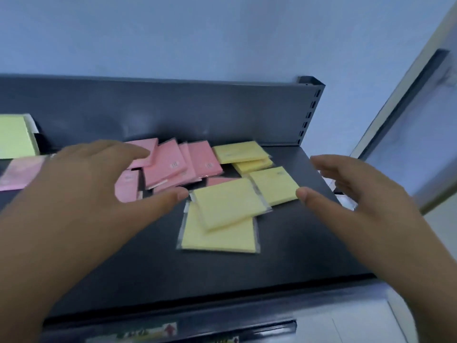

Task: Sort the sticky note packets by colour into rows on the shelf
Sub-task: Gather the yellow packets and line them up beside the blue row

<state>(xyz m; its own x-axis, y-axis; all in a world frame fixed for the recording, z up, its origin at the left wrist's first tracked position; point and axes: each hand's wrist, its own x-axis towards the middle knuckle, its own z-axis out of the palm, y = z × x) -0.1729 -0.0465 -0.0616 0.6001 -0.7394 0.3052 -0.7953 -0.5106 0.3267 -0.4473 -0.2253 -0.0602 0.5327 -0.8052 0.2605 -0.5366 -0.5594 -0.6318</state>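
Yellow packets [223, 210] between left hand [81, 194] and right hand [366, 206], well behind shelf edge [222, 297]

One head-worn, wide-angle view looks forward and down onto the dark shelf [284, 243]. It sits in front of the shelf's front edge and above it, close enough that the left hand [99, 184] and right hand [358, 201] loom large from the lower corners. The shelf's back panel [173, 107] crosses mid-frame, with the wall [197, 33] above it.
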